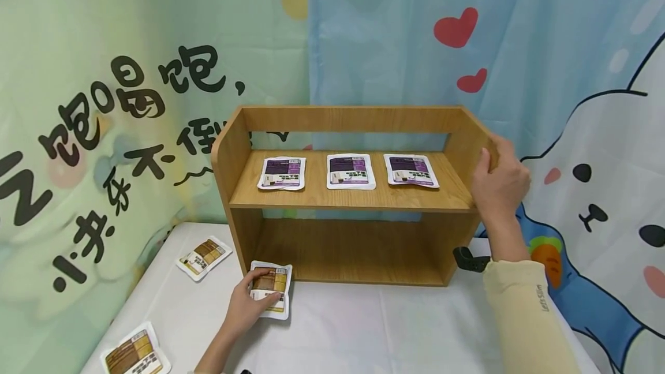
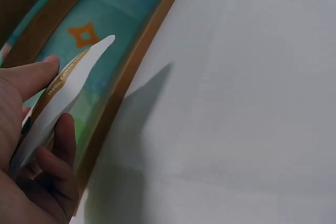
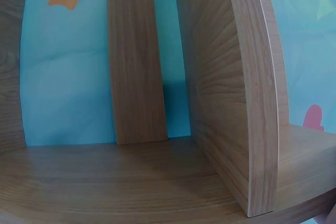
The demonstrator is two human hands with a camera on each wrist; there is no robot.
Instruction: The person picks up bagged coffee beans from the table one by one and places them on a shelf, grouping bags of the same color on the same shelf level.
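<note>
My left hand (image 1: 253,303) holds a flat brown-and-white packet (image 1: 277,290) between thumb and fingers, in front of the lower left corner of a wooden two-tier shelf (image 1: 353,210). The left wrist view shows this packet (image 2: 73,85) tilted and nearly edge-on, with its shadow on the white cloth. On the upper right, my right hand (image 1: 501,180) grips the shelf's side panel (image 1: 467,149), thumb on the inner side. Three purple-and-white packets, left (image 1: 282,174), middle (image 1: 350,171) and right (image 1: 411,170), lie in a row on the upper tier.
Two more brown-and-white packets lie on the white tablecloth (image 1: 353,328) to the left, one farther back (image 1: 204,258) and one near the front (image 1: 137,354). Printed curtains (image 1: 363,33) hang behind the shelf. The right wrist view shows the shelf's boards (image 3: 105,177) up close.
</note>
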